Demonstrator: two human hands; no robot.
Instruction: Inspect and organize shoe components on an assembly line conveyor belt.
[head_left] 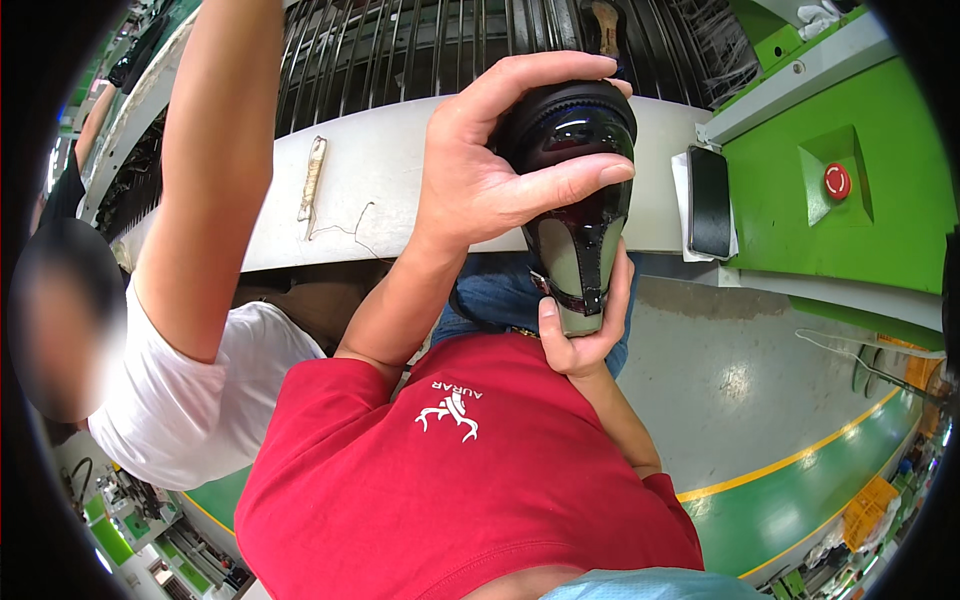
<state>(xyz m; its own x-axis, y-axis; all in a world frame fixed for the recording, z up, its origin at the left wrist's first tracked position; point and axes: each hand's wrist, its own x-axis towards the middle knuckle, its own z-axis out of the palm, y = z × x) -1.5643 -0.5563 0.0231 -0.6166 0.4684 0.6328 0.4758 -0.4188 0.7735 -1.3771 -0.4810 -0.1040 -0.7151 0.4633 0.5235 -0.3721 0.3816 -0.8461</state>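
A glossy black shoe [572, 138] with a thin buckled strap is held up in front of me over the white table edge. Through its opening shows a grey-green shoe last [560, 255]. My left hand [478, 165] wraps round the wide toe end, fingers over the far edge and thumb across the upper. At the narrow heel end, my right hand [592, 345] is closed round the shoe and last, thumb on the near side and fingers behind. The underside of the shoe is hidden.
The white tabletop [390, 140] carries a tape-wrapped stick-like tool [314, 180] and a loose thread. Behind it runs a rack of metal rods [400, 60] bearing another dark shoe [605, 30]. A phone [708, 200] lies beside a green machine with a red button [837, 181]. A co-worker's arm [220, 150] reaches forward at left.
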